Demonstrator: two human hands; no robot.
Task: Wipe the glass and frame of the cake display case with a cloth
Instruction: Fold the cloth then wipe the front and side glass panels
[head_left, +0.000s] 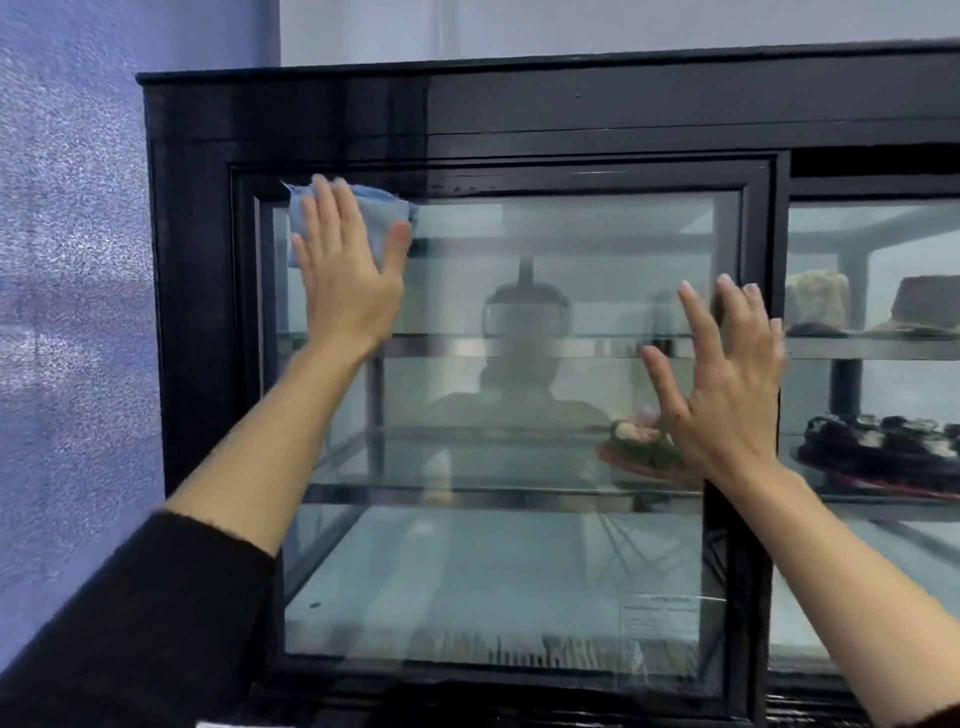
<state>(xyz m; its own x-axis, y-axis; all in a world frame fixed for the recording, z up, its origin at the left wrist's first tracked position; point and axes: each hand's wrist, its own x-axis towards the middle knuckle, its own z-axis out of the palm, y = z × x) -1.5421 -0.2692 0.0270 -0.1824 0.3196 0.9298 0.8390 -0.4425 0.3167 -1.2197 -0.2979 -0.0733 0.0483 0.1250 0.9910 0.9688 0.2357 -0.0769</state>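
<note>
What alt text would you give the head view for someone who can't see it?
The left hand presses a blue cloth flat against the upper left corner of the cake display case's glass door. The right hand, fingers spread, is raised at the door's right edge. Behind the glass to the right, cakes sit on shelves.

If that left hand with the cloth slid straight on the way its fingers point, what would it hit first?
The left hand presses the blue cloth flat on the glass, fingers pointing up. Sliding on, it would most likely meet the black top frame first; the cloth's upper edge seems nearly there.
</note>
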